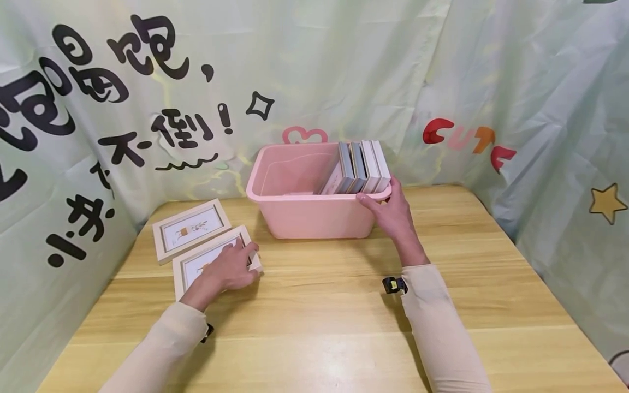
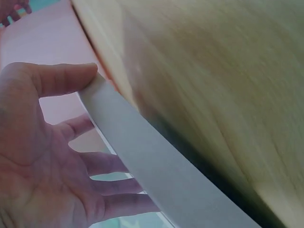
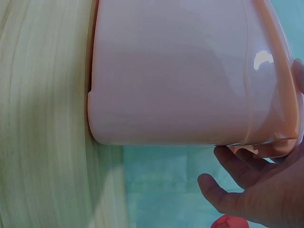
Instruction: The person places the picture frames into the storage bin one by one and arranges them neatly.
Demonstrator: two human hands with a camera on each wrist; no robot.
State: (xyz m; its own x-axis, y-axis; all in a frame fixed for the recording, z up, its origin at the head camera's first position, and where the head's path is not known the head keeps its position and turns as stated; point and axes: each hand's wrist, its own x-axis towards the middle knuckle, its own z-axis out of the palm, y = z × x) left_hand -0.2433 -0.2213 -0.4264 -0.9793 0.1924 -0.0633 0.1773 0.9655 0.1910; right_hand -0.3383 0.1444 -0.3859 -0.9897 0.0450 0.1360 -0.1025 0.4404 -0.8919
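Observation:
My left hand (image 1: 231, 267) reaches over the right end of the nearer picture frame (image 1: 188, 281), a pale wooden one with a small print. In the left wrist view, the thumb presses the corner of its side edge (image 2: 142, 147), while the other fingers cross its face with their tips hidden. Beside it, slightly farther back, lies a second, similar picture frame (image 1: 191, 229). My right hand (image 1: 393, 213) holds the pink plastic bin (image 1: 314, 218) by its right front corner, fingers curled at the rim in the right wrist view. Several frames (image 1: 361, 169) stand on edge in the bin's right half.
Under everything is a wood-grain table (image 1: 314, 327). Behind and beside it hangs a pale green cloth (image 1: 344, 65) with dark lettering and coloured prints. The bin stands near the table's back edge, close to the cloth.

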